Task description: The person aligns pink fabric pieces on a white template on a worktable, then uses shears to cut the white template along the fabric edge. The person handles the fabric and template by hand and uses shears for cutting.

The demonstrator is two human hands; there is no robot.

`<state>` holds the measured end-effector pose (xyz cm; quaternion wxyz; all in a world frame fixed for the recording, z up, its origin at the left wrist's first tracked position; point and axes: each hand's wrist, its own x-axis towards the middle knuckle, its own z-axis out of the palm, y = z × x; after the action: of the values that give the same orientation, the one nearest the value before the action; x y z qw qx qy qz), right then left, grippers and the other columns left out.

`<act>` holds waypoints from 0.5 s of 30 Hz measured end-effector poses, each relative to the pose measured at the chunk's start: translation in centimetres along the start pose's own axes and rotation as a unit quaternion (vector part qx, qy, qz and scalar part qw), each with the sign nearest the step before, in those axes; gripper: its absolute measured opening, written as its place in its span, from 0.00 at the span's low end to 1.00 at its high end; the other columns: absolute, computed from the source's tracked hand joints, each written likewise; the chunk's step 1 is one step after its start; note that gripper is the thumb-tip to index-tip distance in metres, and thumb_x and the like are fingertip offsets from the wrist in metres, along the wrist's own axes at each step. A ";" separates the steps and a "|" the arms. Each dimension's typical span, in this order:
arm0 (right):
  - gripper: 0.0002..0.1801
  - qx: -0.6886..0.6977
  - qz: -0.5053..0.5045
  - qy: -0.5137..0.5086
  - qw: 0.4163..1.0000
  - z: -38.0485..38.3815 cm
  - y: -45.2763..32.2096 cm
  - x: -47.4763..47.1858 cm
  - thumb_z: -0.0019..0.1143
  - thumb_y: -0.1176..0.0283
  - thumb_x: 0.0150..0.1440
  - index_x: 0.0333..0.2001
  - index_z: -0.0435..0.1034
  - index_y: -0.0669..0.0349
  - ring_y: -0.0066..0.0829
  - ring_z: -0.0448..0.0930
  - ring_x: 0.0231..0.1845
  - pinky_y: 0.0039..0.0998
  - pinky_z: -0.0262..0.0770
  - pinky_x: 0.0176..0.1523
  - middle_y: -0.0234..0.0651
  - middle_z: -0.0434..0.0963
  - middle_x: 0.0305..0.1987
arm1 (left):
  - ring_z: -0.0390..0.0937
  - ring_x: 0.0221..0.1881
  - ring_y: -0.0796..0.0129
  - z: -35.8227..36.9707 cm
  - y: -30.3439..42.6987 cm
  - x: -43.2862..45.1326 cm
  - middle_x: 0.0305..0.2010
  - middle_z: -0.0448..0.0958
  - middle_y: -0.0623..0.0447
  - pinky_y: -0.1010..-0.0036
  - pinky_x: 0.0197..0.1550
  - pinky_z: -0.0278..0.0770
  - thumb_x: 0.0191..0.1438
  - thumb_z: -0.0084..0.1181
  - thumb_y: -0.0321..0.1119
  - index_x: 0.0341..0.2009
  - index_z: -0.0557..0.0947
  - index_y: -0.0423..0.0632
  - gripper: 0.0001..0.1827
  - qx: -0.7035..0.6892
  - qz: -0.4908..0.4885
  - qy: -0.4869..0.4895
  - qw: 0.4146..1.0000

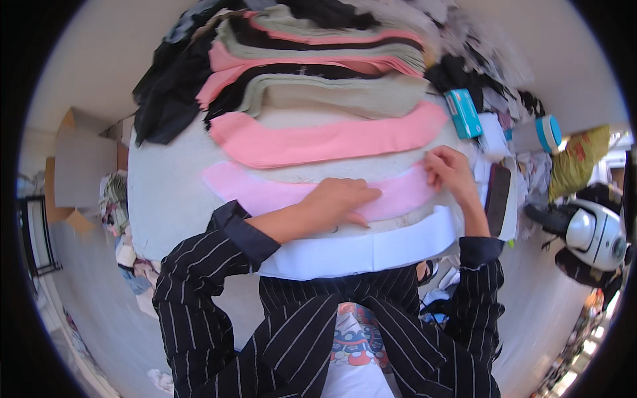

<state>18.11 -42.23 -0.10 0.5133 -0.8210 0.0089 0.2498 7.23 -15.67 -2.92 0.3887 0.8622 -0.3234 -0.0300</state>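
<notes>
A light pink curved fabric piece (251, 190) lies across the white table in front of me. My left hand (343, 200) rests palm down on its middle, thumb apart from the fingers. At the piece's right end, my right hand (449, 171) has its thumb and curled fingers closed on the edge. Just beyond is a coral pink stack of similar curved pieces (328, 142). Nearer my body, a white fabric strip (343, 256) runs along the table's front edge, its left part behind my left sleeve.
Overlapping stacks of sage, black and pink cut fabric (343, 92) fill the far side. Black cloth (169, 94) hangs at the far left. On the right are a teal box (464, 113), a dark oblong object (497, 191) and a white scooter (594, 236). A cardboard box (84, 164) stands left.
</notes>
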 end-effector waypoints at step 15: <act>0.11 -0.255 -0.423 -0.073 0.867 25.6 -14.0 4.3 0.65 0.69 0.44 0.28 0.76 0.65 0.47 0.80 0.30 0.40 0.75 0.36 0.48 0.79 0.28 | 0.77 0.26 0.59 -6.1 3.1 -10.1 0.29 0.79 0.50 0.68 0.30 0.74 0.51 0.64 0.36 0.40 0.82 0.50 0.12 -0.036 -0.097 0.172 0.980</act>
<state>15.38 -12.90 0.88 0.3421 -0.8278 -0.4405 0.0613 -0.54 -7.34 1.52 0.4644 0.8673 -0.1654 0.0692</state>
